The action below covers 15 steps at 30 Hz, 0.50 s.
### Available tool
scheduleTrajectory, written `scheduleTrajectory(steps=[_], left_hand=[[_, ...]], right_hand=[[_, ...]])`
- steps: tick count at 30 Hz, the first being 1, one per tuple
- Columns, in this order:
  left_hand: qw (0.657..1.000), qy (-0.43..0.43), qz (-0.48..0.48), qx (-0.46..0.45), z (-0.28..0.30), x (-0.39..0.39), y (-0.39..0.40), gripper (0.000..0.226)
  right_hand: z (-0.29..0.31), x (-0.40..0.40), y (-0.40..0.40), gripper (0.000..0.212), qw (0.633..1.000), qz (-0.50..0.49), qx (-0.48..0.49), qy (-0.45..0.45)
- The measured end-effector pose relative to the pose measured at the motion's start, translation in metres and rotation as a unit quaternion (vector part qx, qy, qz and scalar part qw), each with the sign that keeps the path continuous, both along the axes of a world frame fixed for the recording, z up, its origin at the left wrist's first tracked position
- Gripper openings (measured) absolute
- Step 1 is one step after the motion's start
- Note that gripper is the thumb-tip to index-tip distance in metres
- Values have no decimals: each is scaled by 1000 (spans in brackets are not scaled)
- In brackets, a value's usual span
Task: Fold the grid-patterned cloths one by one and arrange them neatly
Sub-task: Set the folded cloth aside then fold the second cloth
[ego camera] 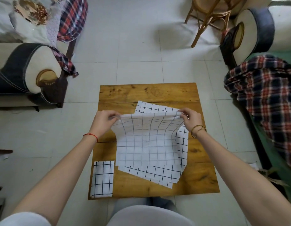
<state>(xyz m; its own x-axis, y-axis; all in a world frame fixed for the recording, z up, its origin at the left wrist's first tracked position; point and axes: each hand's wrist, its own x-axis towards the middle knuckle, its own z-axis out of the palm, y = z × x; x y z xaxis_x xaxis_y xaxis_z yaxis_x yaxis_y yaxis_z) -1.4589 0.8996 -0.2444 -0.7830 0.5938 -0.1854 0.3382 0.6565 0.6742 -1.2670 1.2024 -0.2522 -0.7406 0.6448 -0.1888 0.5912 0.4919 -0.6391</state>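
A white cloth with a thin black grid [146, 144] is lifted by its far edge above the small wooden table [148, 92]. My left hand [104, 121] pinches the far left corner and my right hand [190, 119] pinches the far right corner. The near part of the cloth still rests on the pile. Under it lie more grid cloths [151, 174], spread flat and sticking out at the near, right and far sides. One folded grid cloth [102, 178] lies as a narrow rectangle at the table's near left corner.
A sofa arm [27, 75] stands to the left and another sofa with a red plaid blanket [268, 98] to the right. A rattan chair [210, 17] stands on the tiled floor beyond the table. My knees are at the table's near edge.
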Motion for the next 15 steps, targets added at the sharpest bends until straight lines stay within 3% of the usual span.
scheduleTrajectory(steps=[3, 11, 15], left_hand=[[1000, 20, 14, 6, 0, 5, -8, 13], [996, -19, -39, -80, -24, 31, -39, 13], [991, -23, -53, -121, -59, 54, -56, 13]], right_hand=[[2, 7, -1, 15, 1000, 17, 18, 4], [-29, 43, -20, 22, 982, 145, 34, -114], [-56, 65, -40, 15, 967, 185, 33, -172]])
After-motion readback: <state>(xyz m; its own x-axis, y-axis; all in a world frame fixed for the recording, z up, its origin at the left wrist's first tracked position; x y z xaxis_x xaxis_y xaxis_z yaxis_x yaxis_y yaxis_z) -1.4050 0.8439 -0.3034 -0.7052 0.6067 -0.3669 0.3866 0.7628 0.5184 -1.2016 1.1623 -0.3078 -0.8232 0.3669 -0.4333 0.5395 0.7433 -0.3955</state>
